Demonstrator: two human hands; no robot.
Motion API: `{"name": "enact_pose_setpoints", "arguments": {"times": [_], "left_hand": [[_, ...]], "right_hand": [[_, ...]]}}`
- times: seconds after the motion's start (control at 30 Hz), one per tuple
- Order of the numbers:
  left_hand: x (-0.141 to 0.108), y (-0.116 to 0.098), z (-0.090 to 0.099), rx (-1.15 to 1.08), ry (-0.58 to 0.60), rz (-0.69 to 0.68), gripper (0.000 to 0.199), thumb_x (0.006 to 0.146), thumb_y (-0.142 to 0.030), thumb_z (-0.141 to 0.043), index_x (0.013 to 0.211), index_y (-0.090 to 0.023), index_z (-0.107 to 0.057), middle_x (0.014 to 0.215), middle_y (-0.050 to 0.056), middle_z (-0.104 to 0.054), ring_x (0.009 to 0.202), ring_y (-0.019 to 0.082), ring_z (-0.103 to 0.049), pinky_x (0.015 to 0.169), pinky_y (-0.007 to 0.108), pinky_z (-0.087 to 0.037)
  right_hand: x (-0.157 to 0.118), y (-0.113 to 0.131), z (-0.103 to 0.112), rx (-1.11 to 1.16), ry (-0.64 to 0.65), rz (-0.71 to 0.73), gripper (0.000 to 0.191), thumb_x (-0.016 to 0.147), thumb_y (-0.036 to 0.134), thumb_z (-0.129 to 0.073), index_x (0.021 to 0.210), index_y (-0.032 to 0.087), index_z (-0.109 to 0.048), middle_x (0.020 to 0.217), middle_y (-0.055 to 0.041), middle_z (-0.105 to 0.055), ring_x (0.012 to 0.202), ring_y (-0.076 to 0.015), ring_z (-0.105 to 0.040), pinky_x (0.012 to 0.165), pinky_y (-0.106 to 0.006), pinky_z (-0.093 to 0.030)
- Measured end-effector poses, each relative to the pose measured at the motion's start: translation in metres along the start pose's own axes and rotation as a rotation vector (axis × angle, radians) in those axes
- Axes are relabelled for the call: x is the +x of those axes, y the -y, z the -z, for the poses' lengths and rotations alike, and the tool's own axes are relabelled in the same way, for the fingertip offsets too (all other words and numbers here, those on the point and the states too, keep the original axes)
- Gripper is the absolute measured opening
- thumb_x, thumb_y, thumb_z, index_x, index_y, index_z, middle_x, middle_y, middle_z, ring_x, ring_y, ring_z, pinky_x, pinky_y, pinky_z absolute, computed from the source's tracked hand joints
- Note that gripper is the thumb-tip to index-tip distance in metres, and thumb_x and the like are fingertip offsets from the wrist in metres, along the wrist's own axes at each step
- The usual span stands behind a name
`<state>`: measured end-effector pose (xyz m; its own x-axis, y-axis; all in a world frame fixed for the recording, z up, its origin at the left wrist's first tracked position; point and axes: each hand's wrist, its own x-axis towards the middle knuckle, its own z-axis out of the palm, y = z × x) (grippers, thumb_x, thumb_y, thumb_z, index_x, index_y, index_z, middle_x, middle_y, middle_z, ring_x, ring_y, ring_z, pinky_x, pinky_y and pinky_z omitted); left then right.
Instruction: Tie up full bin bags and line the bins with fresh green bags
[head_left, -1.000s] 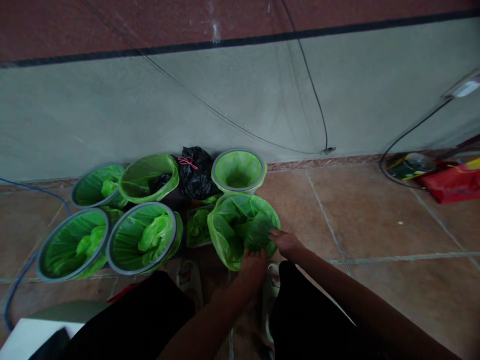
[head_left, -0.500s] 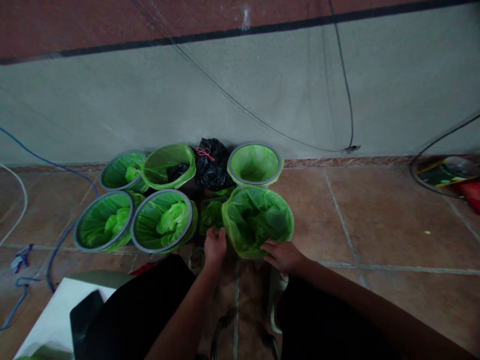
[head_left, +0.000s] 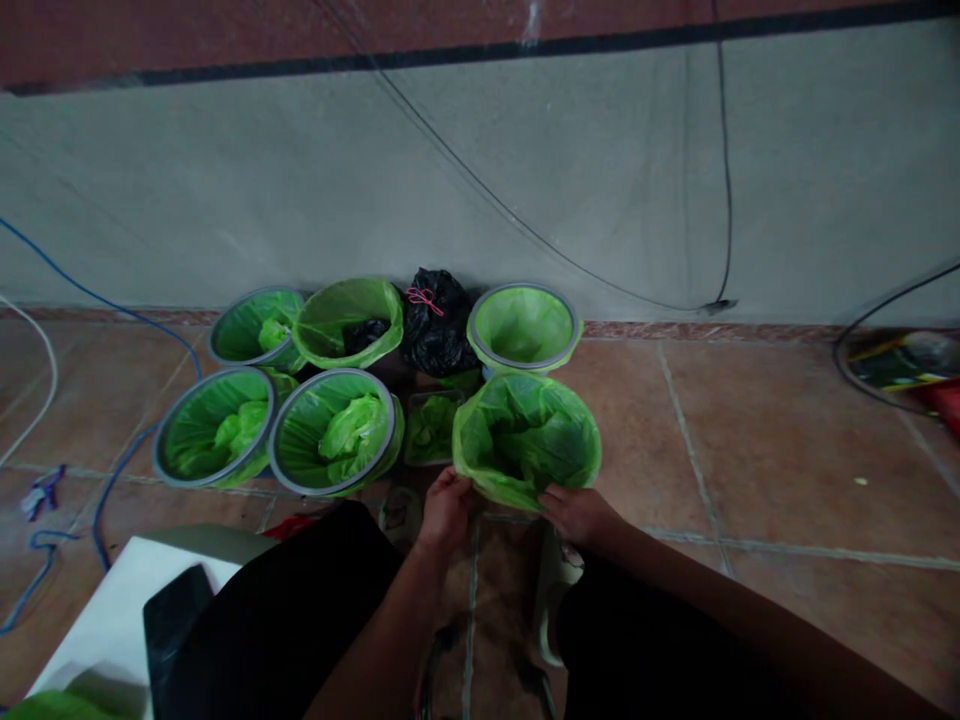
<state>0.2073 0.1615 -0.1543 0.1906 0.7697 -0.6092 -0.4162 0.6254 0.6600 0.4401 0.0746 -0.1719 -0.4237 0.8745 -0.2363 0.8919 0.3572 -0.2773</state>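
In front of me stands a bin lined with a green bin bag (head_left: 570, 440), its edge folded over the rim with no grey ring on it. My left hand (head_left: 445, 510) pinches the bag's edge at the near left. At the near right, my right hand (head_left: 583, 516) has its fingers closed on the same edge; the fingertips are partly hidden. Just behind is another lined bin (head_left: 523, 328) with a grey ring around its rim. Left of my left hand, a small clear container (head_left: 433, 425) holds crumpled green plastic.
Several lined bins stand at the left, including a grey-ringed bin (head_left: 334, 432). A black tied bag (head_left: 439, 325) leans near the wall. A phone (head_left: 176, 615) lies on a white surface (head_left: 112, 600). A blue cable (head_left: 112, 500) crosses the floor at left.
My left hand has moved right and up and now grips the bag's edge. My right hand has closed on the near rim. The view has shifted slightly.
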Motion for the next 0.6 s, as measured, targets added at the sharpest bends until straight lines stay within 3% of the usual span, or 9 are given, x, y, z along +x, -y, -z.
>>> {"name": "enact_pose_setpoints", "arguments": {"times": [0.1,0.23,0.33,0.4,0.5,0.53,0.6], "left_hand": [[0.001,0.005,0.003,-0.088,0.022,0.085,0.026,0.059,-0.019,-0.078,0.080,-0.016,-0.063,0.081,0.002,-0.069,0.074,0.014,-0.066,0.076,0.030,-0.053],[0.008,0.010,0.009,0.038,-0.205,0.040,0.027,0.056,-0.021,-0.078,0.074,-0.016,-0.059,0.070,-0.001,-0.065,0.066,0.013,-0.064,0.069,0.028,-0.051],[0.015,0.008,0.009,0.214,-0.321,-0.060,0.025,0.060,-0.025,-0.076,0.076,-0.016,-0.059,0.069,-0.001,-0.063,0.063,0.013,-0.061,0.065,0.028,-0.049],[0.015,0.003,0.008,0.411,-0.416,-0.183,0.021,0.064,-0.025,-0.073,0.077,-0.016,-0.059,0.070,0.000,-0.062,0.064,0.014,-0.060,0.066,0.030,-0.049],[0.005,-0.005,0.005,0.766,-0.550,-0.498,0.012,0.072,-0.022,-0.067,0.079,-0.017,-0.059,0.075,0.001,-0.061,0.070,0.016,-0.059,0.070,0.031,-0.049],[-0.001,-0.007,0.005,0.874,-0.520,-0.605,0.008,0.076,-0.021,-0.064,0.081,-0.018,-0.059,0.077,0.002,-0.061,0.073,0.017,-0.060,0.072,0.031,-0.049],[-0.012,-0.009,0.003,1.076,-0.331,-0.770,0.006,0.083,-0.017,-0.056,0.085,-0.019,-0.061,0.083,0.004,-0.063,0.079,0.017,-0.061,0.075,0.030,-0.050]], "right_hand": [[-0.002,-0.001,-0.006,-0.017,-0.005,-0.029,0.021,0.096,0.023,-0.045,0.093,0.016,-0.065,0.090,-0.0086,-0.065,0.071,-0.0157,-0.058,0.054,-0.027,-0.038],[-0.006,-0.001,-0.002,0.011,-0.058,-0.024,0.021,0.095,0.027,-0.049,0.101,0.016,-0.066,0.098,-0.0099,-0.067,0.077,-0.0169,-0.061,0.058,-0.026,-0.044],[-0.007,0.002,0.008,0.055,-0.198,-0.020,0.026,0.095,0.033,-0.050,0.110,0.017,-0.066,0.106,-0.0105,-0.067,0.080,-0.0169,-0.062,0.063,-0.027,-0.048],[-0.002,0.007,0.017,0.072,-0.284,0.028,0.027,0.097,0.031,-0.046,0.107,0.018,-0.066,0.104,-0.0094,-0.067,0.082,-0.0163,-0.062,0.065,-0.027,-0.049],[0.011,0.018,0.026,0.068,-0.332,0.115,0.029,0.100,0.027,-0.040,0.096,0.019,-0.068,0.093,-0.0063,-0.067,0.080,-0.0154,-0.061,0.067,-0.027,-0.047],[0.016,0.023,0.027,0.062,-0.327,0.131,0.029,0.100,0.027,-0.041,0.094,0.019,-0.068,0.090,-0.0057,-0.067,0.079,-0.0156,-0.060,0.068,-0.028,-0.046],[0.026,0.031,0.026,0.040,-0.294,0.133,0.025,0.098,0.026,-0.045,0.090,0.019,-0.067,0.088,-0.0054,-0.066,0.079,-0.0169,-0.059,0.068,-0.030,-0.045]]}}
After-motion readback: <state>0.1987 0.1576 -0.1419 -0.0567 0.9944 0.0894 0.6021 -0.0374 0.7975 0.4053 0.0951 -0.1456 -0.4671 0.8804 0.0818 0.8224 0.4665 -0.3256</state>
